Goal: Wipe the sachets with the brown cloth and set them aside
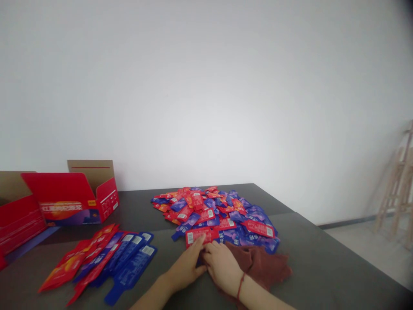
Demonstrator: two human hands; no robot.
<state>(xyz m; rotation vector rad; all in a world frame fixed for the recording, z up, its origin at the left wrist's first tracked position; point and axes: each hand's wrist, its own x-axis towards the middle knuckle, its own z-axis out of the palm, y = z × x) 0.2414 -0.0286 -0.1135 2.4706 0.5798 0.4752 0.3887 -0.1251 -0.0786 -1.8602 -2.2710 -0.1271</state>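
My left hand (188, 263) is closed at the near edge of a red pouch (197, 236) with a white barcode label, fingers on it and thumb curled below. Right beside it, my right hand (222, 268) has its fingers curled around part of a brown cloth (261, 262), which spreads crumpled to the right on the table. The fingertips of both hands nearly meet, so the exact grip is partly hidden. Just beyond them lies a large heap of red and blue-purple pouches (209, 211).
To the left, several red and blue pouches lie overlapping in a row (119, 258). An open red cardboard box (71, 206) stands behind them, with another open red box (19, 219) at the far left. The dark table (322, 267) ends at the right; a wooden rack (398, 185) stands beyond.
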